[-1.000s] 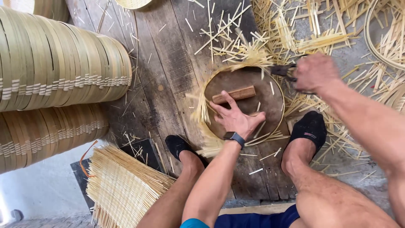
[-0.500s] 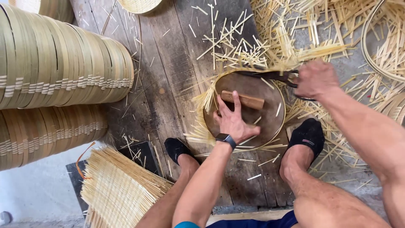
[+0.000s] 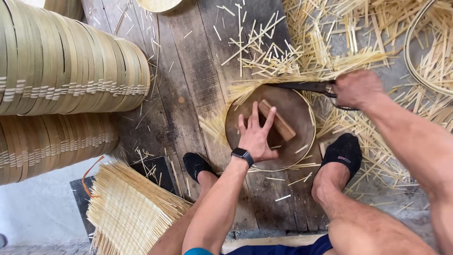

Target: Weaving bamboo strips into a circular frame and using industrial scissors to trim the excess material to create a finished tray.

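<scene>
Bare dark wooden plank floor (image 3: pixel 188 71) open between stacked bamboo hoop rims (image 3: pixel 71 71) and round brown wooden block (image 3: pixel 302 118). Right side blocked: heaped pale bamboo splints (image 3: pixel 358 42). Near edge closed by black-socked feet (image 3: pixel 344 151), flat woven bamboo mats (image 3: pixel 127 212).

Black wristwatch (image 3: pixel 241 154), black shoes (image 3: pixel 346 151), blue shorts (image 3: pixel 283 249), bare arms

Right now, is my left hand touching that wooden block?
Touching. The head view shows the left hand lying flat across the wooden block, fingers spread over it.
</scene>
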